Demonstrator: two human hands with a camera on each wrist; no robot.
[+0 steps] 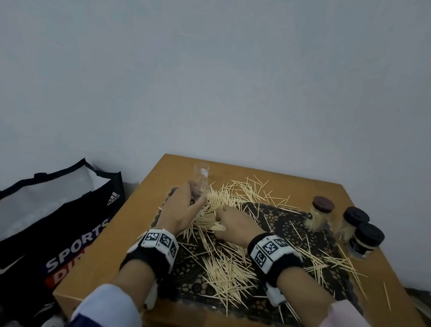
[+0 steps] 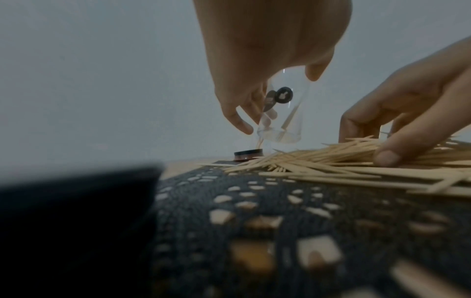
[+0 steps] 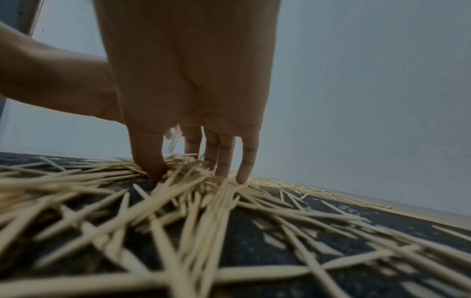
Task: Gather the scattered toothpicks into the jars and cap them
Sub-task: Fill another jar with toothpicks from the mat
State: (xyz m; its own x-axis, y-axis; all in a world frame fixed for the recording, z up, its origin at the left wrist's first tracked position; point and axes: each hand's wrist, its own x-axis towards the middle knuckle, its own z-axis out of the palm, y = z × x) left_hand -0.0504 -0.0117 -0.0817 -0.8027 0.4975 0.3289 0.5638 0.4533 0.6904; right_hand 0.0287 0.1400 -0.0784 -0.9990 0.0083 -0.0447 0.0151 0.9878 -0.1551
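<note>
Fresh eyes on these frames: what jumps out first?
The toothpicks strewn all over the black lace mat in the middle of the table. Next, the left hand holding a nearly empty clear jar at the pile's far left edge, while the right hand gathers a bunch beside it. Three capped, filled jars stand at the far right.

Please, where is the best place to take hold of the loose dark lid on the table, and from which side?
Probably the lid's round side wall, thumb and finger opposite each other, from above. It lies flat and low on the table, beyond the left hand and its jar.
</note>
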